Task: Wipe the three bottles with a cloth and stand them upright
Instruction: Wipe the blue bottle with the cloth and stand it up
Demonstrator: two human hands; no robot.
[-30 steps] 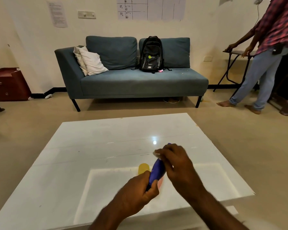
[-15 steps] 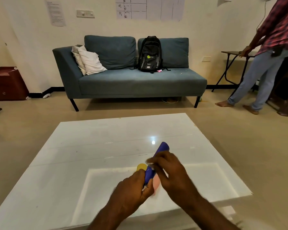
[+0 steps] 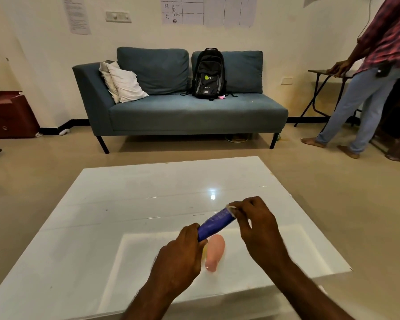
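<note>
I hold a blue bottle tilted in the air over the white table. My left hand grips its lower end. My right hand pinches a small white cloth against the bottle's upper end. Below the blue bottle a pink bottle lies on its side on the table. A sliver of a yellow bottle shows behind my left hand, mostly hidden.
A blue sofa with a black backpack and white pillows stands beyond the table. A person stands at the far right beside a small folding table. A red-brown cabinet sits at the left wall.
My right hand slid with the cloth up along the blue bottle to its upper end. The bottle tilted lower, and the pink bottle below now shows while the yellow one is mostly hidden.
</note>
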